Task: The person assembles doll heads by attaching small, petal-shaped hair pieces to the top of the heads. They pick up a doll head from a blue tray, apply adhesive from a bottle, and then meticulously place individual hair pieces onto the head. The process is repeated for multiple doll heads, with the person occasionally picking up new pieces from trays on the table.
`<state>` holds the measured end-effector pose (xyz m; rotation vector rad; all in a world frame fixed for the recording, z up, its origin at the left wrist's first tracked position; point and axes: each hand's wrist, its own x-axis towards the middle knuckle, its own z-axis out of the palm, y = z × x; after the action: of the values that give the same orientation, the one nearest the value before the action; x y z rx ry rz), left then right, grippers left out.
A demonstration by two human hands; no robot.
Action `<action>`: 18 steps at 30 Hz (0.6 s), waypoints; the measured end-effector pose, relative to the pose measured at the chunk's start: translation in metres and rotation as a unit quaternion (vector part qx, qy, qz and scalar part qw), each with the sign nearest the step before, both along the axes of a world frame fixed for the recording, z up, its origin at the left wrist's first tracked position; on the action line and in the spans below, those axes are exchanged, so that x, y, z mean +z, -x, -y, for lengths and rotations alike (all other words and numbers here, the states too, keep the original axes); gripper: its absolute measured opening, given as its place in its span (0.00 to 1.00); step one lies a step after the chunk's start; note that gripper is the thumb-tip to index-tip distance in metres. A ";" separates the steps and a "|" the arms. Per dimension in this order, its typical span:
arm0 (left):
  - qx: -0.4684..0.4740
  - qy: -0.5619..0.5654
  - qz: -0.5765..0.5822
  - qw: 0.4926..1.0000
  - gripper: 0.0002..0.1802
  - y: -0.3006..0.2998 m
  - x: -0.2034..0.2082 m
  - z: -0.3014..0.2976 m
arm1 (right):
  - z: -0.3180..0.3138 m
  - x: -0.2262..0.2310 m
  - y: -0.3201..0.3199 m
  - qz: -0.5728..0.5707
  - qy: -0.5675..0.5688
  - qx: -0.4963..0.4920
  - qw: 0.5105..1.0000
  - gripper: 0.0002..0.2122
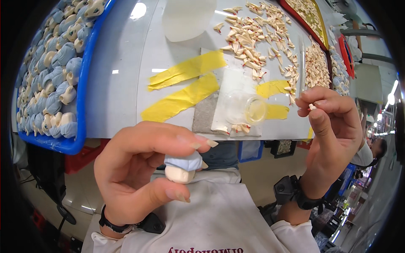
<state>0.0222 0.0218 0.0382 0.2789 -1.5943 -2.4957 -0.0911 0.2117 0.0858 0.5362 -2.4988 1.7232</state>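
Held between the thumb and fingers of my left hand (126,168) is a small doll head (181,169), cream below with pale blue moulded hair or a cap above. It is in the air in front of the table's near edge. My right hand (335,120), raised at the right, pinches a tiny cream piece (312,107) between thumb and fingertips. Between the hands, a clear cup (255,110) stands on a white pad (223,92). A few cream pieces with red tips (241,127) lie at the pad's near edge.
A blue tray (83,92) full of similar doll heads stands at the left. Loose cream pieces (249,40) spread across the far right of the table, beside a red-rimmed tray (301,21). Yellow tape strips (181,99) and a translucent white container (185,19) occupy the middle.
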 end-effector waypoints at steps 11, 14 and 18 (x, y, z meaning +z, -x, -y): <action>-0.009 -0.095 0.025 0.995 0.27 0.000 -0.003 0.006 | -0.019 -0.004 -0.007 0.141 0.144 0.075 0.977 0.10; -0.006 -0.046 -0.018 0.999 0.26 0.002 -0.007 0.005 | -0.021 -0.008 -0.005 0.089 0.087 0.078 0.989 0.10; -0.016 0.052 -0.088 0.995 0.24 0.005 -0.009 0.009 | -0.020 -0.006 -0.004 0.065 0.034 0.041 0.996 0.09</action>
<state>0.0174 0.0132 0.0292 0.0199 -1.6602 -2.3756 -0.0869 0.2314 0.0796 0.5454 -2.5260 1.9248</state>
